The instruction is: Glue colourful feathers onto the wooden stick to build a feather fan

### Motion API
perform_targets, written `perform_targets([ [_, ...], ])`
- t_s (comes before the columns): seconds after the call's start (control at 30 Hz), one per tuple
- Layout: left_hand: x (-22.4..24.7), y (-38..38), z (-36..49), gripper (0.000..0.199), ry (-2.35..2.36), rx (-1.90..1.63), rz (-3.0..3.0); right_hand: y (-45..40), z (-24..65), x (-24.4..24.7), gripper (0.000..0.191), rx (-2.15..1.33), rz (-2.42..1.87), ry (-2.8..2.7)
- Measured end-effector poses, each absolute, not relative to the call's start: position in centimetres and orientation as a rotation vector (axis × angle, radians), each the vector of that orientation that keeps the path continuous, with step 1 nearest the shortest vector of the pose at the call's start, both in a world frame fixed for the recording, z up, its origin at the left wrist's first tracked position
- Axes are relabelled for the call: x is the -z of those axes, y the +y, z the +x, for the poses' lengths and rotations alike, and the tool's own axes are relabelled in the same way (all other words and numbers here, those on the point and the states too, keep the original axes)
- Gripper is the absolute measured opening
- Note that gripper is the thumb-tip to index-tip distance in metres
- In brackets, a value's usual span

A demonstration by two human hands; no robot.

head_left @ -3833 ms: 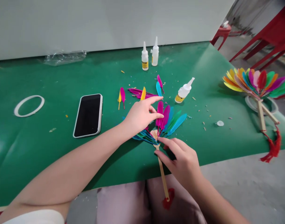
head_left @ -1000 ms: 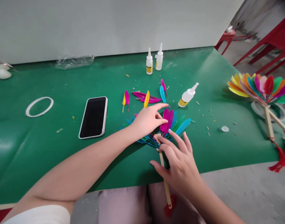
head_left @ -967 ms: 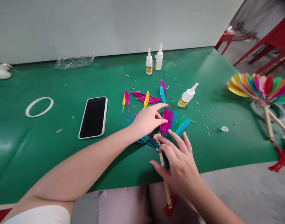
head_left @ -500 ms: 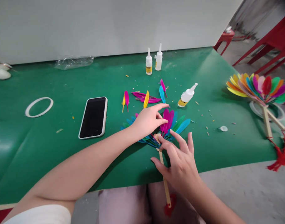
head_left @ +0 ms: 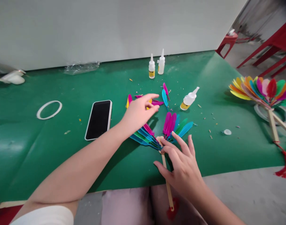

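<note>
A fan with blue, green and magenta feathers [head_left: 170, 124] lies near the table's front edge. Its wooden handle [head_left: 167, 184] reaches past the edge, with a red tassel [head_left: 172, 209] at the end. My right hand [head_left: 180, 156] rests with fingers spread on the base of the feathers. Above the fan's left side hovers my left hand [head_left: 141, 109], fingers apart and nothing between them. Loose magenta feathers [head_left: 157, 102] lie partly hidden behind it. A loose blue feather [head_left: 165, 97] and a small magenta one [head_left: 165, 89] are just right of it.
An uncapped glue bottle [head_left: 189, 99] leans right of the feathers; two more [head_left: 151, 67] stand farther back. A phone [head_left: 99, 120] and a white ring [head_left: 49, 110] lie left. At the right is another multicoloured feather fan [head_left: 266, 89]. Red chairs [head_left: 269, 47] stand beyond the table [head_left: 51, 162].
My left hand has drawn back up and left from the magenta feathers on the fan, its fingers wider apart. My right hand keeps its place on the fan. The view has shifted slightly.
</note>
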State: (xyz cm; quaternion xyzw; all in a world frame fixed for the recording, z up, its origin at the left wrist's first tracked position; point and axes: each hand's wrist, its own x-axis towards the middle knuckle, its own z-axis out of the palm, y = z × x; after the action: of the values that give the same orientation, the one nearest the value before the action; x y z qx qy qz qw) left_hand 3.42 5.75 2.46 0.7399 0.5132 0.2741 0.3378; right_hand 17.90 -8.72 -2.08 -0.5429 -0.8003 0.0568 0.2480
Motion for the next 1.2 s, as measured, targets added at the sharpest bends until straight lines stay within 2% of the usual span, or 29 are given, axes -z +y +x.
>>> perform_targets([
  [0.13,-3.5,6.3,0.7,0.035,1.488,-0.816,1.922,-8.7,18.0,2.2,0.019,-0.122,-1.446,-2.148],
  [0.33,-2.5,4.9,-1.2,0.043,1.575,-0.567,1.96,-8.6,17.9,2.1,0.019,-0.136,-1.404,-2.199],
  [0.63,-0.8,5.3,-1.6,0.051,1.377,-0.454,1.904,-8.6,18.1,2.0,0.024,-0.18,-1.399,-2.305],
  [1.2,-0.1,5.5,-1.6,0.047,1.273,-0.551,1.774,-8.3,17.8,2.0,0.031,-0.176,-1.402,-2.346],
])
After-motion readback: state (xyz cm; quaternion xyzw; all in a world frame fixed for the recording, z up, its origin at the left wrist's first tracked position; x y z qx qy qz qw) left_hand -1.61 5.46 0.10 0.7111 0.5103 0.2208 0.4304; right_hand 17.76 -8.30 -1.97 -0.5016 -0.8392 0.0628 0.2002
